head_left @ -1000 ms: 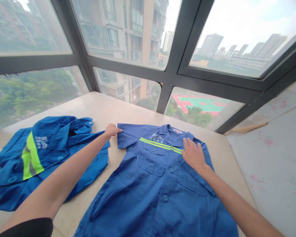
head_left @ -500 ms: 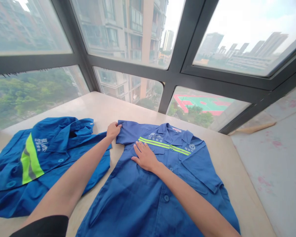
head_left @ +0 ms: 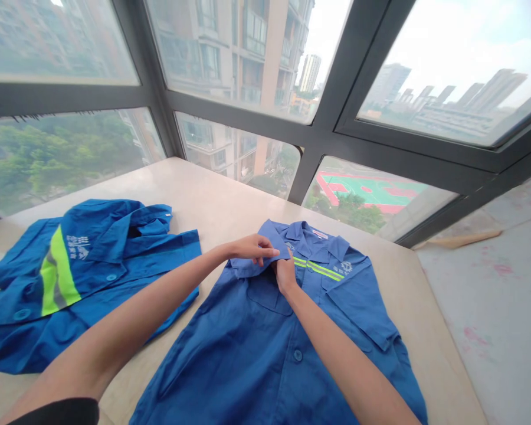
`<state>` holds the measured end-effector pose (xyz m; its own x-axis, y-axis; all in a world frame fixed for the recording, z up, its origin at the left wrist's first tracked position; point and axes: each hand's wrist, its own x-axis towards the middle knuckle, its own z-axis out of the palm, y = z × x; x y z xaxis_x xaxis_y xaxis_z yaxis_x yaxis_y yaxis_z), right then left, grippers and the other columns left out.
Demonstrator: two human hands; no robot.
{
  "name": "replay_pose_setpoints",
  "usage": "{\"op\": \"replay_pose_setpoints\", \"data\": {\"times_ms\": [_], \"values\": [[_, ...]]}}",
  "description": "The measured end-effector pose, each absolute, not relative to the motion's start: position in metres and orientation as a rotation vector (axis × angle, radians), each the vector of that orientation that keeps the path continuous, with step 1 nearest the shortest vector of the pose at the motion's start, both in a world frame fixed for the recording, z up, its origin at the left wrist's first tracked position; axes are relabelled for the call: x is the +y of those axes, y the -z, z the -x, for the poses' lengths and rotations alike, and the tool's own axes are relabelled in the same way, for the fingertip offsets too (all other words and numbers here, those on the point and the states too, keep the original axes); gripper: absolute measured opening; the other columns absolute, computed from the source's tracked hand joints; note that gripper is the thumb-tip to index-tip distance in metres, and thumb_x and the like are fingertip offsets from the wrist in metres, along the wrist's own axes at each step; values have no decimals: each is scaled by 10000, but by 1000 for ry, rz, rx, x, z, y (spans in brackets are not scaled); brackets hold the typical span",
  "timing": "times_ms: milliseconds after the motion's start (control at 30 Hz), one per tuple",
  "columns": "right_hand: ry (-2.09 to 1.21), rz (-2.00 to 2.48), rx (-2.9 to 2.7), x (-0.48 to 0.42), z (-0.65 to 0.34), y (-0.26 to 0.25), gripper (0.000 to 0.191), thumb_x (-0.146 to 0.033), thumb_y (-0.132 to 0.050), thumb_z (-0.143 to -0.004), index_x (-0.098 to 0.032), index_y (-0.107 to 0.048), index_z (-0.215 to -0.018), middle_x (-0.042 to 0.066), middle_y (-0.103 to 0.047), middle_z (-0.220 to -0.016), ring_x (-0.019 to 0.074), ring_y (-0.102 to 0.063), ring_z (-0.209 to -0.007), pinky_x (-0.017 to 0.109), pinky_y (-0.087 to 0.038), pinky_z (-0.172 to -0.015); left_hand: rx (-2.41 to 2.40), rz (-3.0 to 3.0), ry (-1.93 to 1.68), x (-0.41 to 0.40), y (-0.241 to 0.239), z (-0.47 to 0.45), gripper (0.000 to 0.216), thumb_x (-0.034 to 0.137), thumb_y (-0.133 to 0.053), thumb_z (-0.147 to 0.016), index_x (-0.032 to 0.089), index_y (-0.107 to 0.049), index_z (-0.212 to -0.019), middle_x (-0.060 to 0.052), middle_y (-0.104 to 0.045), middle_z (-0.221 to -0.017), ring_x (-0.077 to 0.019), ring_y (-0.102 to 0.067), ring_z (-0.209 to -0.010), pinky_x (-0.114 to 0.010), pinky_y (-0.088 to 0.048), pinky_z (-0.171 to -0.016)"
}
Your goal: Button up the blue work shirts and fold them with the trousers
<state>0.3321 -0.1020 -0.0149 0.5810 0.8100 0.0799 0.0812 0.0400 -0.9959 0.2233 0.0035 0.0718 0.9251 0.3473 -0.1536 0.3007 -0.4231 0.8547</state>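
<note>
A blue short-sleeved work shirt (head_left: 265, 348) lies front up, its collar toward the window and a yellow-green stripe across the chest. Its left-hand sleeve (head_left: 259, 267) is folded inward over the chest. My left hand (head_left: 253, 247) rests on top of that sleeve, fingers bent and closed near its edge. Close by, my right hand (head_left: 285, 273) grips the sleeve's hem, some of its fingers hidden by the cloth. The other sleeve (head_left: 365, 304) is folded in over the shirt's right-hand side.
A second blue work jacket (head_left: 115, 295) with a wide reflective band lies crumpled to the left on the pale sill (head_left: 212, 200). Dark window frames (head_left: 318, 133) rise behind. A patterned wall (head_left: 491, 307) bounds the right side.
My left hand has carried the sleeve from its outstretched position rightward onto the chest. My right hand, flat on the chest before, has moved slightly right and now holds the sleeve's hem.
</note>
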Motion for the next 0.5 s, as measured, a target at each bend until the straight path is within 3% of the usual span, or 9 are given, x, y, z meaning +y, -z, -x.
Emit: {"op": "replay_pose_setpoints", "data": {"times_ms": [133,267,400,500], "values": [[-712,1497,-571,-98,-347,18,516,-207,-415,-774,-173,-483,-1284,62,-683,-945,212,-670,-825,403,-567,-788,727,-2385,-294,8,-52,-226,411,493,-473,-909,162,-683,-1031,-94,-712,-1005,-223,-680,-910,-317,-532,-803],[-517,1593,-613,-105,-354,4,587,-195,-408,-750,-152,-437,-1335,159,-582,-1261,278,-546,-1194,470,-465,-1001,786,-2660,-336,23,-33,-229,444,342,-541,-878,152,-563,-1279,-175,-537,-1381,-301,-523,-1265,-435,-400,-1064],[-120,1639,-1006,-94,-353,-25,583,-142,-351,-788,-170,-461,-1360,139,-471,-1412,256,-379,-1371,473,-352,-1117,685,-2843,-215,21,-14,-238,549,412,-467,-924,140,-459,-1401,-186,-422,-1503,-305,-344,-1424,-460,-314,-1128],[-35,1724,-1357,-65,-353,-40,527,-110,-350,-824,-153,-546,-1311,122,-439,-1466,233,-330,-1413,443,-287,-1171,649,-2891,-174,14,-1,-244,572,417,-393,-951,162,-409,-1463,-155,-416,-1520,-295,-292,-1453,-473,-257,-1159]]}}
